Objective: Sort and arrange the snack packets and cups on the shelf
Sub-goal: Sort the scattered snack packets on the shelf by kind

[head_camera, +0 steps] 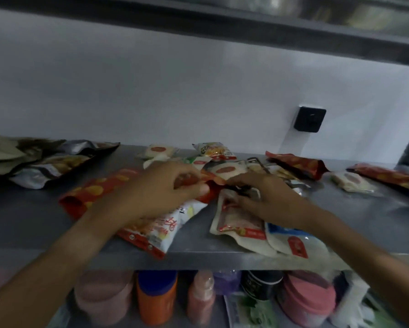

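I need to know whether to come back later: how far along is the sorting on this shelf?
Early to midway. Done, it seems: dark and silver packets lie gathered at the left end. In hand: the left hand pinches a red packet, while the right hand rests on a pale packet. Left: loose packets scattered mid-shelf, red packets to the right. No cups visible on the shelf.
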